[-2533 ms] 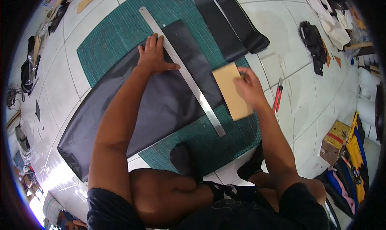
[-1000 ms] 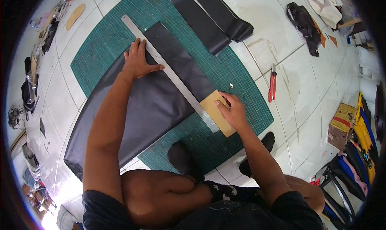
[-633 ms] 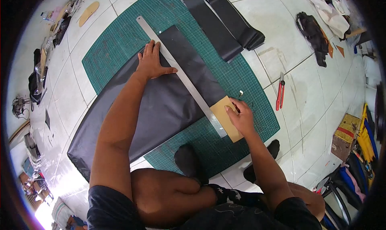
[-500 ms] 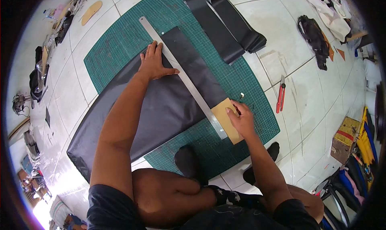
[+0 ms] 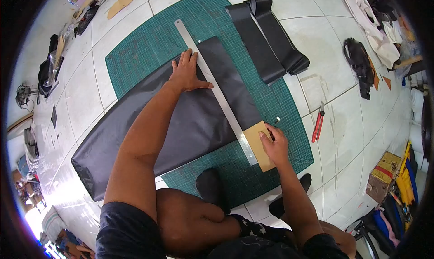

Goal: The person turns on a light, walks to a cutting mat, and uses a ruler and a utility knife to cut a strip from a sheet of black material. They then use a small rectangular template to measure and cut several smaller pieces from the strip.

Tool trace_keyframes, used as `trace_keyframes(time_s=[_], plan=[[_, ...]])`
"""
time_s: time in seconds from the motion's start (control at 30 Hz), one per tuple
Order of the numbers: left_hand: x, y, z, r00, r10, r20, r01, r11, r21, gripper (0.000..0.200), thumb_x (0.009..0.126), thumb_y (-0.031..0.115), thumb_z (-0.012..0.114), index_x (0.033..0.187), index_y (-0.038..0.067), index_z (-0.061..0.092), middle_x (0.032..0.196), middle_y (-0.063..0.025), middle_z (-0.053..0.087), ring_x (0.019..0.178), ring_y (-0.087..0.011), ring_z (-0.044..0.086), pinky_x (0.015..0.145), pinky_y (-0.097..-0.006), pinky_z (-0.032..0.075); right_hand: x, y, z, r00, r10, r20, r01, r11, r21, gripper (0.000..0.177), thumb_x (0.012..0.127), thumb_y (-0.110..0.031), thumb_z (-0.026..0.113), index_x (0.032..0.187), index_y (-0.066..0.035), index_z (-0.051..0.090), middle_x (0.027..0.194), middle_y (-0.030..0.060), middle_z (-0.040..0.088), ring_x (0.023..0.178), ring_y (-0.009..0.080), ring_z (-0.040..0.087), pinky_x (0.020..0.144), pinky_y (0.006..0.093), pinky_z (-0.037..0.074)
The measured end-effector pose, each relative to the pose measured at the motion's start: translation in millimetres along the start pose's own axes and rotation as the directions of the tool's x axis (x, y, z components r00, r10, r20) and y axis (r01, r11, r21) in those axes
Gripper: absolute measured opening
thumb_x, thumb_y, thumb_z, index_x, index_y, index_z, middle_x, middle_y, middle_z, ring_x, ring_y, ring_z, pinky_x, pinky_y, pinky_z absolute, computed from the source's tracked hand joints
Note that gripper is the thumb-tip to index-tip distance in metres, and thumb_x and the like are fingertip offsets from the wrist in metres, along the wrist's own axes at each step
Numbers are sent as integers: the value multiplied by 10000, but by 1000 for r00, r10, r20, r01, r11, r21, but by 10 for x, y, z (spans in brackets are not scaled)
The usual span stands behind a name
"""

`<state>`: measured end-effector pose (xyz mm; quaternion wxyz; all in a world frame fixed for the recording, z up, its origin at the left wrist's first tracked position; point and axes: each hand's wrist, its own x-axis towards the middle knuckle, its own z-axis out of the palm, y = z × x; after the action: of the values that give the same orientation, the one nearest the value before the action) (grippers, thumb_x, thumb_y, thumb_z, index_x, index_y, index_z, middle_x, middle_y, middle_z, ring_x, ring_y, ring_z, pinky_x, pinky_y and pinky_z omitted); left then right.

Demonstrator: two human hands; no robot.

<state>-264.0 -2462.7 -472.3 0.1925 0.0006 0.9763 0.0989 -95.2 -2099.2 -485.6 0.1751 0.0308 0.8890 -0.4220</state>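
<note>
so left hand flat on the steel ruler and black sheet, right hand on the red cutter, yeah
Not quite: the right hand rests on the tan card, while the red cutter lies apart on the floor tiles, as the head view shows. The left hand is flat on the steel ruler and black sheet.

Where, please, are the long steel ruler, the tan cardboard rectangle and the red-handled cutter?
Long steel ruler (image 5: 228,112), head view, middle of the blade.
Tan cardboard rectangle (image 5: 254,141), head view, bare left part.
Red-handled cutter (image 5: 317,128), head view, red handle.
</note>
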Motion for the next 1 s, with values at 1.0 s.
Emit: trace_keyframes(time_s=[1.0], plan=[[-1, 281, -54, 990, -46, 132, 10, 966, 257, 1231, 704, 731, 790, 1543, -49, 339, 1620, -211, 332, 1552, -373, 217, 1231, -596, 210, 564, 1277, -1419, 874, -39, -484, -274, 784, -558, 664, 1020, -569, 471, 1214, 40, 653, 1145, 304, 676, 1026, 480, 649, 848, 558, 531]])
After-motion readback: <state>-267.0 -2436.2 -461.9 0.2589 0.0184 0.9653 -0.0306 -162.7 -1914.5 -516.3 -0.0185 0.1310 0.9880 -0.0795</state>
